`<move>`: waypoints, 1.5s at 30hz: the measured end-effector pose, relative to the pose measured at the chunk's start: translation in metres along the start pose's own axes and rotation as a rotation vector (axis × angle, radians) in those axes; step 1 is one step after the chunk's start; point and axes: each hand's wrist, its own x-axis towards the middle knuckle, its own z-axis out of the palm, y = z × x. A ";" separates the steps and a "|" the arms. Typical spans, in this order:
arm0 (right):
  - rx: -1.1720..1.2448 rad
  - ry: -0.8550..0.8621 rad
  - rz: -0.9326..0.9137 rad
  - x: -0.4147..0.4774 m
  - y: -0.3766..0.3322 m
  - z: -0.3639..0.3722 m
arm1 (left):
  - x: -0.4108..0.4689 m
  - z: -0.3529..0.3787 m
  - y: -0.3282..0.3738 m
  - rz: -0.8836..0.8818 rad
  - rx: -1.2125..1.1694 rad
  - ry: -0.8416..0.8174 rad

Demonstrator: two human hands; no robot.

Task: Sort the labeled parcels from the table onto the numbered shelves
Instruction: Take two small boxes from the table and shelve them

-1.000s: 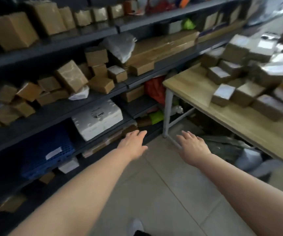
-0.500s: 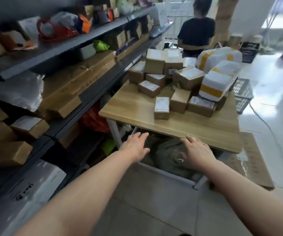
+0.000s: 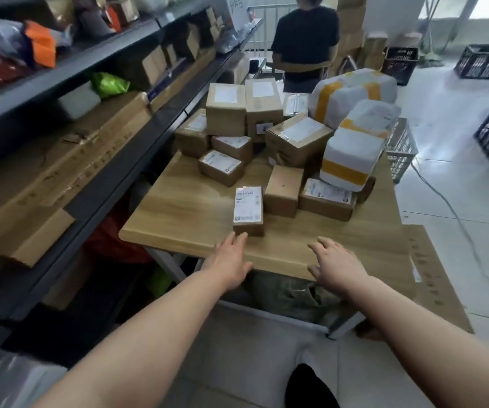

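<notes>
- The left hand (image 3: 230, 260) is held flat and empty above the near edge of the table (image 3: 178, 225). Its fingers are straight and close together, and nothing is gripped.
- The right hand (image 3: 336, 265) is empty as well, palm down, with the fingers loosely spread over the same edge.
- The small labeled parcel (image 3: 248, 209) lies directly ahead of the left fingertips. Whether it is touched already or only nearly cannot be told.
- Its long axis runs away from the person, toward the pile, so one short end is presented to the left hand. The white label faces up.
- The left hand is clearly the nearer one. The right hand is kept apart from the parcel, off to the right.
- The pick is judged to be only beginning; a grasp from above, across the narrow width, is probably what is needed.
- Behind it, a pile of brown boxes (image 3: 296, 139) and white bundles with yellow tape (image 3: 352, 154) are stacked.
- The shelves (image 3: 137, 148) run along the left side of the table, already loaded — no shelf numbers can be read.
- A person in a dark shirt (image 3: 306, 39) is seen at the far end.
</notes>
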 end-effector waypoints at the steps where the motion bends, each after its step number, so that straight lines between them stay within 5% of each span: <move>1: 0.011 -0.005 -0.022 0.016 0.002 -0.005 | 0.012 -0.004 0.001 -0.023 -0.002 0.004; 15: 0.049 0.073 -0.255 0.145 0.007 -0.044 | 0.111 -0.015 0.012 -0.329 -0.132 0.023; 30: 0.047 0.013 -0.140 0.188 -0.012 -0.033 | 0.147 -0.015 -0.001 -0.045 0.143 -0.203; 37: 0.073 0.056 -0.289 0.179 -0.039 -0.021 | 0.144 -0.033 -0.046 -0.133 0.244 -0.185; 45: 0.244 0.158 0.074 0.189 -0.088 -0.025 | 0.148 -0.037 -0.072 -0.194 0.108 -0.063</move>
